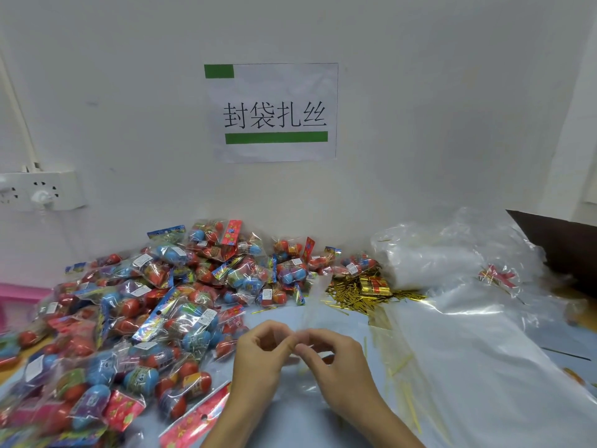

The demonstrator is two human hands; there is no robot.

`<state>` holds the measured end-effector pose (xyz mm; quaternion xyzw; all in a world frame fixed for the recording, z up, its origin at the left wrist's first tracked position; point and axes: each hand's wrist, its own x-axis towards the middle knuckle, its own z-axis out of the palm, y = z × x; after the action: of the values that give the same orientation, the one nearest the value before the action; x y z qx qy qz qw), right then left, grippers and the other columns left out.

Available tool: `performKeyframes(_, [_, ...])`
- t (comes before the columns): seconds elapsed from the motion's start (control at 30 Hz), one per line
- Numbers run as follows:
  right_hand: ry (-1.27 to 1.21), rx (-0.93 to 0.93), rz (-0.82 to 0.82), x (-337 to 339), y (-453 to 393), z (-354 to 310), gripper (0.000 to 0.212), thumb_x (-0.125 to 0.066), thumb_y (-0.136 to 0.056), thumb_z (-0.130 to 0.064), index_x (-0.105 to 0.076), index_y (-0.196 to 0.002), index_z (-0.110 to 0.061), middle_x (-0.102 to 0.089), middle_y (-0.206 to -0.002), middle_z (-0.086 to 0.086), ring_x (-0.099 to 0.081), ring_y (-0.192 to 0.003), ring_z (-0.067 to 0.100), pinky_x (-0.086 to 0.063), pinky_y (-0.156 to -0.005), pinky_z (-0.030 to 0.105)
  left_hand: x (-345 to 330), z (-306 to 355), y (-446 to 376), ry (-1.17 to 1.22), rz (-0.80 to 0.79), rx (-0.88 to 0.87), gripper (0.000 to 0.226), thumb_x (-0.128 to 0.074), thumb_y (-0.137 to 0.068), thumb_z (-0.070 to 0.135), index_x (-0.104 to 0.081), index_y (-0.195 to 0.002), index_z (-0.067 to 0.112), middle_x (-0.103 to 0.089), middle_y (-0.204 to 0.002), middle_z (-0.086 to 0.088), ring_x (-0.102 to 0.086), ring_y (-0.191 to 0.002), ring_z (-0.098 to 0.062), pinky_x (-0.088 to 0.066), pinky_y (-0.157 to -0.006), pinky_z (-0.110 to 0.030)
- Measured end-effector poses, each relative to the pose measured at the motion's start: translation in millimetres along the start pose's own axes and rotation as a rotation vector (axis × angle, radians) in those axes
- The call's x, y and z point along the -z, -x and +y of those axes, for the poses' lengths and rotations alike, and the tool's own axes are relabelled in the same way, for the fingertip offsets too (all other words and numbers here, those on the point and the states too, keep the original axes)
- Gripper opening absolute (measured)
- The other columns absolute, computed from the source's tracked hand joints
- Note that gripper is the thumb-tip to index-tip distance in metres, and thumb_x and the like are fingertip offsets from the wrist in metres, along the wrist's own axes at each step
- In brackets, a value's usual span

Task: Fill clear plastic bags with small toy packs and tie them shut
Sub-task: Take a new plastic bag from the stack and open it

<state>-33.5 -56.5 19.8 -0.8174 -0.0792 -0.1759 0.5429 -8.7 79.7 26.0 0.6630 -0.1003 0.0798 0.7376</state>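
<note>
toy packs (145,315) heaped at left, sign (273,113) on the wall reads 封袋扎丝. left hand (258,354) and right hand (332,357) meet fingertip to fingertip, pinching a clear bag (310,321); gold ties (358,291) and empty bags (468,334) lie at right.

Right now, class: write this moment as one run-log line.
left hand + right hand: pinching clear bag | toy packs: piled left | gold ties: heaped behind
</note>
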Motion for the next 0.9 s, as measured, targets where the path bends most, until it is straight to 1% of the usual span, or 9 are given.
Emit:
performKeyframes(0.07, [-0.027,-0.005,0.023,1.4,-0.3,-2.9,0.017,-0.074,-0.090,-0.021,-0.076,-0.085,-0.036,-0.075,-0.082,-0.018,-0.070,-0.079,0.003,-0.053,-0.068,0.018,-1.5,1.5,1.5,0.055,-0.038,0.045,0.019,-0.080,-0.065,0.028,-0.070,-0.067,0.012,-0.073,-0.074,-0.019,-0.073,-0.070,-0.030,-0.059,-0.060,-0.032])
performKeyframes(0.17, [-0.029,-0.013,0.073,3.6,-1.3,-3.5,0.013,-0.074,-0.090,-0.019,-0.078,-0.082,-0.029,-0.075,-0.078,-0.016,-0.070,-0.077,0.005,-0.052,-0.066,0.017,-1.8,3.0,2.9,0.063,-0.099,0.062,0.025,-0.079,-0.067,0.030,-0.071,-0.076,0.008,-0.074,-0.080,-0.020,-0.074,-0.075,-0.033,-0.058,-0.061,-0.030])
performKeyframes(0.3, [0.000,-0.038,0.113,7.4,-2.7,-1.7,0.015,-0.075,-0.087,-0.013,-0.079,-0.077,-0.023,-0.075,-0.076,-0.014,-0.070,-0.075,0.007,-0.051,-0.065,0.021,-1.6,1.6,2.4,-0.031,-0.066,-0.006,0.018,-0.084,-0.070,0.017,-0.069,-0.071,0.006,-0.073,-0.074,-0.016,-0.073,-0.073,-0.028,-0.057,-0.065,-0.025])
performKeyframes(0.4, [0.017,-0.035,0.219,11.2,-5.5,0.6,0.025,-0.078,-0.080,-0.005,-0.076,-0.067,-0.026,-0.072,-0.069,-0.016,-0.066,-0.071,0.003,-0.045,-0.064,0.012,0.2,-0.2,-0.7,-0.102,0.007,-0.040,0.015,-0.083,-0.072,-0.001,-0.072,-0.067,0.007,-0.074,-0.072,-0.010,-0.072,-0.069,-0.018,-0.054,-0.065,-0.018])
performKeyframes(0.57, [0.032,-0.030,0.296,12.6,-8.2,2.9,0.037,-0.079,-0.077,-0.001,-0.071,-0.060,-0.033,-0.070,-0.067,-0.020,-0.064,-0.069,0.000,-0.044,-0.063,0.008,0.5,-0.4,-0.5,-0.143,0.067,-0.056,0.021,-0.082,-0.072,-0.001,-0.075,-0.067,0.018,-0.075,-0.073,-0.004,-0.072,-0.072,-0.014,-0.054,-0.068,-0.017])
performKeyframes(0.7, [0.020,-0.065,0.365,21.1,-13.5,5.9,0.034,-0.078,-0.078,-0.001,-0.071,-0.060,-0.029,-0.069,-0.065,-0.021,-0.062,-0.066,0.001,-0.044,-0.060,0.010,4.6,-1.7,-5.8,-0.052,0.182,-0.014,0.019,-0.082,-0.074,0.000,-0.071,-0.063,0.011,-0.072,-0.069,-0.008,-0.070,-0.068,-0.013,-0.054,-0.062,-0.017])
performKeyframes(0.77, [0.010,-0.083,0.383,24.1,-14.3,8.0,0.036,-0.075,-0.079,0.001,-0.071,-0.060,-0.029,-0.069,-0.065,-0.020,-0.062,-0.064,0.003,-0.044,-0.058,0.011,7.4,-3.2,-8.2,0.000,0.218,0.005,0.017,-0.080,-0.077,-0.001,-0.068,-0.067,0.006,-0.072,-0.068,-0.010,-0.070,-0.067,-0.016,-0.054,-0.061,-0.019])
performKeyframes(0.83, [0.021,-0.070,0.358,21.9,-12.9,8.4,0.039,-0.070,-0.081,0.006,-0.069,-0.062,-0.028,-0.068,-0.066,-0.017,-0.062,-0.062,0.005,-0.045,-0.056,0.012,5.6,-4.8,-7.7,0.045,0.204,0.032,0.016,-0.073,-0.082,-0.005,-0.061,-0.073,0.001,-0.071,-0.070,-0.013,-0.070,-0.069,-0.021,-0.056,-0.061,-0.022])
performKeyframes(0.9, [0.052,-0.040,0.294,17.5,-10.5,8.9,0.041,-0.063,-0.084,0.009,-0.065,-0.066,-0.028,-0.067,-0.068,-0.014,-0.063,-0.063,0.005,-0.044,-0.056,0.011,3.0,-6.8,-6.1,0.062,0.155,0.050,0.018,-0.063,-0.085,-0.012,-0.053,-0.082,0.003,-0.071,-0.078,-0.014,-0.072,-0.074,-0.025,-0.056,-0.060,-0.025])
